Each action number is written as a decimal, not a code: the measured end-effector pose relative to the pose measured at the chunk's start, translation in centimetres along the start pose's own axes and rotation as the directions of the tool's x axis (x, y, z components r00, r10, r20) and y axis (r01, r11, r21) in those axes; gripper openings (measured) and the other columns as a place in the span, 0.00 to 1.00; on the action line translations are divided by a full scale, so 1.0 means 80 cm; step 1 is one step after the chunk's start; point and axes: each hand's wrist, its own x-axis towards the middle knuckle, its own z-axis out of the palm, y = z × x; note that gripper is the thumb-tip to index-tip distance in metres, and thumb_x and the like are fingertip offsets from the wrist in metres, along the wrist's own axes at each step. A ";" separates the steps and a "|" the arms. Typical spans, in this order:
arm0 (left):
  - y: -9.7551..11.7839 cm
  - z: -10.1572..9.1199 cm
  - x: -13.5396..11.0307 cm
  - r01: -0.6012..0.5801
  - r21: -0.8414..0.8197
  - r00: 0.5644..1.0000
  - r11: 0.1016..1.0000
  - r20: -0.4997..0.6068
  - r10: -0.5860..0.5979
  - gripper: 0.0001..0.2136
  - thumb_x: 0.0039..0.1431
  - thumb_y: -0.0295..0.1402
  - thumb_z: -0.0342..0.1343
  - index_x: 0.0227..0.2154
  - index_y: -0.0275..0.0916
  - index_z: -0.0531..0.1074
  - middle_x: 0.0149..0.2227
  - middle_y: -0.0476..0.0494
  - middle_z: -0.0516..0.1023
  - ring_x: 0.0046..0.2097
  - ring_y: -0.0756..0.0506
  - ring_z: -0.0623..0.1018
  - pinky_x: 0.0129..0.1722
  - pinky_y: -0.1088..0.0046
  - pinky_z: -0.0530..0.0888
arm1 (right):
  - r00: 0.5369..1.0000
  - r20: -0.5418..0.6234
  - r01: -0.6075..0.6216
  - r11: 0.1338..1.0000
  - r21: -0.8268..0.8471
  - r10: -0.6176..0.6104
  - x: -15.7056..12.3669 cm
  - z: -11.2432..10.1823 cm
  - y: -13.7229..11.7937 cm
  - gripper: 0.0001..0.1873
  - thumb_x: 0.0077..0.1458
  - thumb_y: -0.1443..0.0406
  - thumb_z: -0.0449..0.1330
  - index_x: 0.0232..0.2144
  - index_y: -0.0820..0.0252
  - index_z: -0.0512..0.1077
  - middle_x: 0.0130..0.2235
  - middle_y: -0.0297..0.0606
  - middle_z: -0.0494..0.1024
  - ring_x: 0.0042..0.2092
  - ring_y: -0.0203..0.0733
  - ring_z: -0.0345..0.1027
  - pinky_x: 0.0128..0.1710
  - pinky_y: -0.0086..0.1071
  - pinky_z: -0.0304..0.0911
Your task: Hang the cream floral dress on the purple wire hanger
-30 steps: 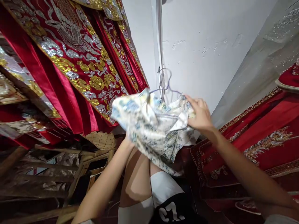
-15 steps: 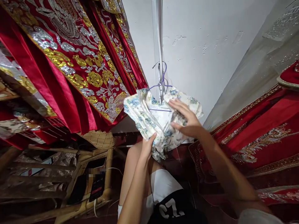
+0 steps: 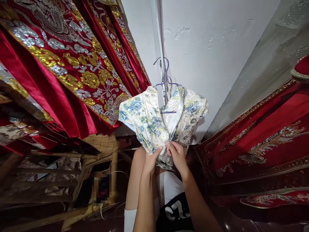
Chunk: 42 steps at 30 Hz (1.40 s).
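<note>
A cream short-sleeved blouse point(image 3: 148, 119) with blue and green flowers hangs on a purple wire hanger point(image 3: 167, 69) in front of me. Its V-shaped front opening shows the pale inside and the hanger's lower bar. My left hand point(image 3: 152, 160) is closed on the lower front left of the opening, thumb on top of the cloth. Beside it, my right hand point(image 3: 178, 156) pinches the front edge at the bottom of the V. Both hands almost touch. The fingers behind the fabric are hidden, and the hem bunches below the hands.
Red robes with gold and silver sequins point(image 3: 96, 77) hang at the left, close to the blouse's sleeve. More red beaded garments point(image 3: 260, 141) hang at the right. A pale vertical strip point(image 3: 158, 35) runs before the white wall point(image 3: 205, 19). A wooden chair point(image 3: 113, 180) holds dark phones at lower left.
My right hand has come down from the blouse's right shoulder to its front edge and pinched it. The blouse now hangs flatter, its sleeves spread. My left hand keeps its hold.
</note>
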 end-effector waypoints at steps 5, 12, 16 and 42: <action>-0.006 0.008 -0.009 -0.334 0.459 0.834 0.823 -0.263 0.485 0.34 0.48 0.42 0.72 0.57 0.37 0.71 0.61 0.30 0.70 0.62 0.33 0.71 0.64 0.56 0.66 | 0.992 -0.095 -0.083 0.995 0.056 0.088 -0.007 -0.012 -0.016 0.21 0.54 0.53 0.62 0.16 0.57 0.65 0.18 0.29 0.63 0.21 0.32 0.53 0.22 0.29 0.50; -0.020 0.033 -0.021 -0.422 0.451 0.900 0.786 0.102 0.424 0.05 0.60 0.37 0.61 0.34 0.42 0.77 0.35 0.44 0.77 0.41 0.41 0.76 0.47 0.66 0.72 | 0.976 0.114 -0.184 0.982 -0.035 0.187 -0.012 -0.009 -0.021 0.19 0.53 0.53 0.61 0.18 0.58 0.71 0.13 0.30 0.66 0.16 0.33 0.53 0.20 0.29 0.50; -0.019 0.038 -0.024 -0.415 0.471 0.909 0.779 0.175 0.379 0.10 0.63 0.36 0.56 0.27 0.41 0.73 0.27 0.47 0.72 0.32 0.45 0.71 0.36 0.71 0.68 | 0.976 0.108 -0.183 0.980 -0.084 0.191 0.016 -0.026 -0.046 0.20 0.53 0.51 0.63 0.19 0.59 0.74 0.13 0.31 0.67 0.16 0.32 0.53 0.18 0.28 0.50; 0.217 0.122 0.113 -0.874 0.457 0.474 0.168 0.721 0.505 0.04 0.69 0.30 0.53 0.39 0.38 0.73 0.31 0.49 0.75 0.31 0.49 0.73 0.36 0.73 0.68 | 0.945 0.122 0.317 0.943 -0.101 -0.305 0.153 -0.009 -0.179 0.19 0.62 0.58 0.60 0.21 0.60 0.72 0.15 0.29 0.68 0.18 0.30 0.58 0.21 0.26 0.52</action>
